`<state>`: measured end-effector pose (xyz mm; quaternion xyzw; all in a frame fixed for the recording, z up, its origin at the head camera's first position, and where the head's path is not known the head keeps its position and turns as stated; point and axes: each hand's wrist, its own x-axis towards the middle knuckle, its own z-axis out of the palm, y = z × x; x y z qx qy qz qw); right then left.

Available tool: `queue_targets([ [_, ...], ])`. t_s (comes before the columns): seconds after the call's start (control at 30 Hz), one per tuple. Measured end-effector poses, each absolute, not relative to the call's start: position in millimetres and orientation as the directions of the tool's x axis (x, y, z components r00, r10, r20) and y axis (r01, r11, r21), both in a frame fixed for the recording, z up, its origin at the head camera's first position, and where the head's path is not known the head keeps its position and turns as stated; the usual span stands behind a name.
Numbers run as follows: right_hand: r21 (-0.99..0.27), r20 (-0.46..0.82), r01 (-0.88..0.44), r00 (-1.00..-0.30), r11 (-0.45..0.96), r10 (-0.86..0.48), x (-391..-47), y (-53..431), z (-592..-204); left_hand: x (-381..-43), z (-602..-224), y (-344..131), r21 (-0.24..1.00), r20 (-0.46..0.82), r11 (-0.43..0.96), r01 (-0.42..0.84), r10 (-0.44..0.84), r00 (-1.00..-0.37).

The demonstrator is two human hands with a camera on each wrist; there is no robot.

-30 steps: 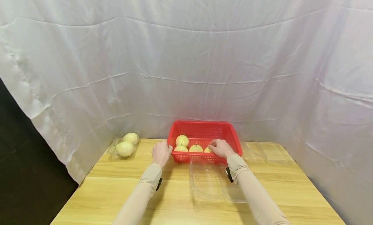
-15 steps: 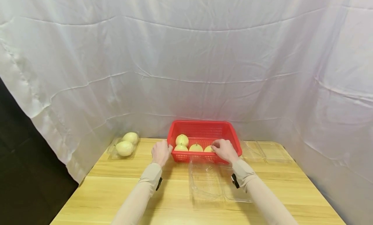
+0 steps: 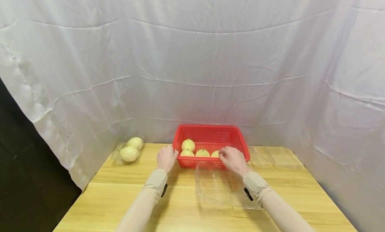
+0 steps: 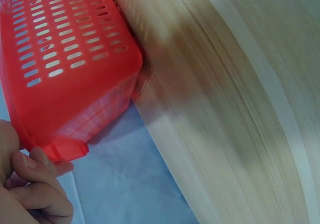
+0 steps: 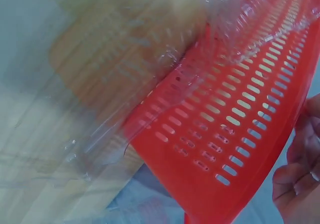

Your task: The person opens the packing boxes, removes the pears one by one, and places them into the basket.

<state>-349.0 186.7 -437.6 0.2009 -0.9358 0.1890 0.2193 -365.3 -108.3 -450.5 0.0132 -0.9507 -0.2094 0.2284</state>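
In the head view my left hand grips the left rim of a red plastic basket. The left wrist view shows its thumb and curled fingers at the basket's lip. Inside the basket, several round pale-yellow fruits with stems, which look like pears, lie at the left and along the front. My right hand is over the front right rim, fingers loosely curled beside the rightmost pear; nothing shows in its grasp. In the right wrist view its fingers are outside the perforated wall.
An opened clear plastic clamshell lies in front of the basket. Another clear clamshell lies at the right rear. At the left rear, two pale fruits sit in a clear container. White curtains surround the wooden table.
My right hand has drawn back to the right from the rightmost pear, uncovering more of it. The left hand and the basket keep their places.
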Motion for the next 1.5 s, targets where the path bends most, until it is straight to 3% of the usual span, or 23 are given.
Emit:
queue_targets([
  [0.33, -0.198, 0.430, -0.541, -0.797, 0.817, -0.423, -330.9, 187.3, -446.4, -365.0, -450.8, -108.7, 0.404, 0.437, 0.912, 0.075, -0.120, -0.891],
  [0.47, -0.188, 0.331, -0.525, -0.830, 0.830, -0.450, -324.9, 191.4, -452.3, -364.8, -449.6, -108.2, 0.397, 0.438, 0.914, 0.076, -0.116, -0.892],
  [0.63, -0.209, 0.186, -0.439, -0.895, 0.874, -0.405, -319.5, 194.8, -459.1, -365.7, -449.4, -108.0, 0.398, 0.438, 0.915, 0.074, -0.119, -0.891],
  [0.97, -0.204, 0.040, -0.294, -0.956, 0.934, -0.292, -307.8, 187.3, -465.8, -367.0, -451.3, -106.9, 0.391, 0.467, 0.917, 0.081, -0.121, -0.876],
  [1.5, -0.309, 0.032, -0.241, -0.969, 0.920, -0.243, -305.9, 192.5, -469.6, -365.2, -449.7, -107.1, 0.385, 0.452, 0.920, 0.072, -0.120, -0.884],
])
